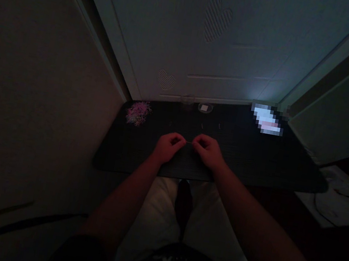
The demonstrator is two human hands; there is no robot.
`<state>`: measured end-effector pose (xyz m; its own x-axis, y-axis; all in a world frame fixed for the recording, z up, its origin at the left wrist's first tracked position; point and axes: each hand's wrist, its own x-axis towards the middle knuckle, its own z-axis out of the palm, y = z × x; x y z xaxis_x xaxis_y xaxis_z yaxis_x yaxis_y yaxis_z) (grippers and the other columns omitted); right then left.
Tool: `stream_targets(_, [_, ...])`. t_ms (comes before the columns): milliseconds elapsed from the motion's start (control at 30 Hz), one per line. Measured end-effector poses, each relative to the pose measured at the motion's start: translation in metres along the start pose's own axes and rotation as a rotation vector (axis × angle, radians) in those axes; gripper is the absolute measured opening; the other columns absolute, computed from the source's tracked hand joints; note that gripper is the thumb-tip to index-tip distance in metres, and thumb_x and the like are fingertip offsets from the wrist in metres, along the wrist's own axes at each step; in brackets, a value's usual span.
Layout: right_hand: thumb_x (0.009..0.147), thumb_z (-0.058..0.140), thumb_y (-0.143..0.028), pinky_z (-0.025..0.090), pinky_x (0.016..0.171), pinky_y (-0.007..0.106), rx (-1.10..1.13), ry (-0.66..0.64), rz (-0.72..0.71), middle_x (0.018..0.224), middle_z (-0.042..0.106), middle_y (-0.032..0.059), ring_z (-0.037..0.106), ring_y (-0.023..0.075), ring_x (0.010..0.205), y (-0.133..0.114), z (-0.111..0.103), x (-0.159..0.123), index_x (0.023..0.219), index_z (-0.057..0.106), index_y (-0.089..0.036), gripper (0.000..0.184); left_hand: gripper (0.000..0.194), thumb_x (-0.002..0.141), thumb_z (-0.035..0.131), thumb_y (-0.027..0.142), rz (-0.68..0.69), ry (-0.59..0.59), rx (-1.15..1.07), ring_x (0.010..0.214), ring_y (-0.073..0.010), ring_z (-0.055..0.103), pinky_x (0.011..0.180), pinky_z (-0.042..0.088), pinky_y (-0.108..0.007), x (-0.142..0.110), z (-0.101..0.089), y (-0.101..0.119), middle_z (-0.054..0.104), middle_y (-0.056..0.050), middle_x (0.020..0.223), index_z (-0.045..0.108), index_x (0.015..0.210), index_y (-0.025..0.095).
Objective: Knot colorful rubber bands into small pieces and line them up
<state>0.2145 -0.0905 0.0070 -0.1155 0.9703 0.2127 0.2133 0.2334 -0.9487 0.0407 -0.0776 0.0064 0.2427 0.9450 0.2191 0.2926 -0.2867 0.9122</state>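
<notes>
Over the front half of a dark table (240, 160), my left hand (169, 145) and my right hand (208, 151) face each other. Both are closed in a pinch. Between the fingertips runs a short, thin, pale strand (189, 142), one end in each hand. Its exact kind is too small and dim to make out. Beyond the right hand lie two small pale slivers, a nearer sliver (202, 126) and another sliver (219, 126). At the table's back left sits a tangled pile of pink and purple strands (139, 113).
A clear cup (186, 102) and a small round dish (205, 108) with a white square stand along the back edge. A bright, pixelated screen (267, 119) lights the back right. A white panel with heart patterns (217, 19) rises behind the table; a wall (47, 103) is close on the left.
</notes>
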Motion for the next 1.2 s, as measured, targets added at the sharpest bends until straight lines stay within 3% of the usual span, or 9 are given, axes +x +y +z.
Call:
stream_targets(267, [0.077,0.051,-0.028,0.036,0.056,0.026,-0.107,-0.060,-0.042,0.061,0.052,-0.0014,0.047,0.0123,0.057,0.000,0.002,-0.002,0.069,0.054,-0.019,0.013,0.015,0.076,0.057,0.029,0.005,-0.044,-0.009,0.063,-0.0106,0.054,0.060,0.042,-0.023,0.000,-0.001,-0.001,0.059,0.000,0.067,0.059,0.071,0.015])
stream_targets(333, [0.077,0.051,-0.029,0.036,0.056,0.027,-0.144,0.004,-0.034,0.062,0.053,-0.0005,0.047,0.0131,0.058,0.000,0.003,0.000,0.069,0.054,-0.019,0.013,0.014,0.075,0.057,0.028,0.010,-0.034,-0.007,0.065,-0.0111,0.055,0.062,0.043,-0.024,0.000,-0.001,-0.002,0.061,-0.001,0.068,0.058,0.070,0.015])
stream_targets(467, [0.076,0.054,-0.029,0.038,0.065,0.031,-0.387,0.288,0.025,0.072,0.056,0.0045,0.050,0.0175,0.067,0.007,-0.003,0.014,0.072,0.056,-0.019,0.011,0.011,0.074,0.056,0.024,0.038,-0.011,-0.081,0.072,-0.0130,0.060,0.068,0.046,-0.027,0.001,0.000,-0.003,0.066,-0.004,0.077,0.055,0.069,0.015])
stream_targets(533, [0.076,0.055,-0.029,0.039,0.071,0.033,-0.537,0.333,0.063,0.080,0.057,0.0083,0.052,0.0204,0.076,0.010,-0.009,0.025,0.076,0.058,-0.018,0.012,0.010,0.073,0.056,0.022,0.031,0.002,-0.114,0.071,-0.0132,0.060,0.068,0.046,-0.028,0.001,0.000,-0.002,0.067,-0.005,0.079,0.052,0.066,0.015])
stream_targets(667, [0.078,0.054,-0.035,0.041,0.073,0.033,-0.865,0.282,0.179,0.091,0.060,0.0099,0.055,0.0221,0.086,0.011,-0.018,0.043,0.085,0.062,-0.017,0.021,0.010,0.071,0.056,0.020,-0.003,0.024,-0.104,0.071,-0.0142,0.062,0.067,0.047,-0.028,0.001,-0.001,-0.001,0.068,-0.006,0.078,0.050,0.065,0.015])
stream_targets(767, [0.083,0.049,-0.036,0.041,0.071,0.031,-0.992,0.215,0.207,0.096,0.061,0.0092,0.056,0.0211,0.086,0.009,-0.018,0.048,0.087,0.064,-0.018,0.023,0.012,0.071,0.057,0.021,-0.018,0.025,-0.088,0.074,-0.0152,0.063,0.070,0.047,-0.029,0.002,-0.001,0.000,0.069,-0.007,0.079,0.050,0.062,0.015])
stream_targets(867, [0.086,0.044,-0.032,0.040,0.071,0.030,-1.037,0.185,0.212,0.096,0.062,0.0092,0.057,0.0196,0.086,0.008,-0.016,0.049,0.089,0.065,-0.018,0.026,0.014,0.070,0.057,0.021,-0.078,-0.006,-0.113,0.076,-0.0154,0.063,0.069,0.047,-0.028,0.010,0.000,0.002,0.070,-0.007,0.081,0.050,0.061,0.015])
stream_targets(1033, [0.086,0.043,-0.032,0.041,0.069,0.030,-1.051,0.198,0.218,0.094,0.062,0.0095,0.058,0.0199,0.084,0.007,-0.015,0.048,0.088,0.064,-0.017,0.026,0.016,0.071,0.059,0.025,-0.300,-0.173,-0.268,0.073,-0.0128,0.062,0.057,0.045,-0.022,0.033,0.001,0.009,0.069,-0.009,0.092,0.049,0.064,0.014])
stream_targets(1200, [0.084,0.047,-0.035,0.041,0.068,0.030,-1.041,0.205,0.215,0.093,0.062,0.0100,0.057,0.0205,0.083,0.008,-0.013,0.053,0.087,0.064,-0.017,0.025,0.018,0.069,0.062,0.024,-0.380,-0.190,-0.364,0.070,-0.0101,0.061,0.056,0.046,-0.020,0.044,0.001,0.009,0.068,-0.010,0.095,0.048,0.064,0.013])
